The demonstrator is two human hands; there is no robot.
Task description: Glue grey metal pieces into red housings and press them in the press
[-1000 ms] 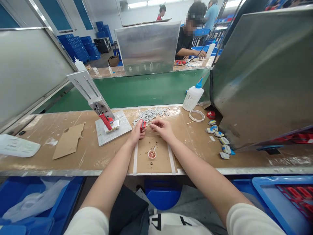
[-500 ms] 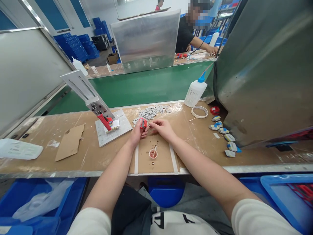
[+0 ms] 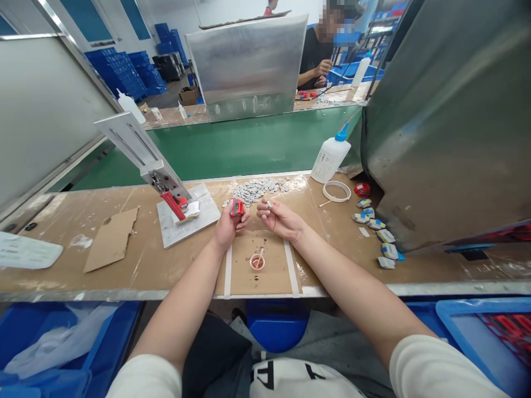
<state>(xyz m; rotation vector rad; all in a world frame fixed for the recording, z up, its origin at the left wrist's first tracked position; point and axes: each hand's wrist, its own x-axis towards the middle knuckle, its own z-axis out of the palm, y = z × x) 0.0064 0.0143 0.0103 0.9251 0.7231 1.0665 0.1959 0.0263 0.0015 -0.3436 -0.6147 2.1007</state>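
My left hand (image 3: 226, 228) holds a small red plastic part (image 3: 237, 208) upright above the brown bench (image 3: 136, 260). My right hand (image 3: 280, 218) is turned palm up beside it and pinches a tiny grey metal piece (image 3: 267, 204) between its fingertips. A pile of similar grey pieces (image 3: 255, 189) lies just beyond both hands. Below the hands stands a small orange cup (image 3: 257, 261) with a stick in it, between two white tape strips.
A small press with a red handle (image 3: 170, 199) stands on a grey plate at the left, beside torn cardboard (image 3: 110, 237). A squeeze bottle (image 3: 331, 157), a tape ring (image 3: 336, 191) and blue-yellow parts (image 3: 375, 224) lie at the right by a metal panel (image 3: 448, 121). A person works across the green belt (image 3: 249, 146).
Both hands rose a little off the bench. My right hand turned palm up with a grey piece in its fingertips, and the red part now stands higher in my left hand.
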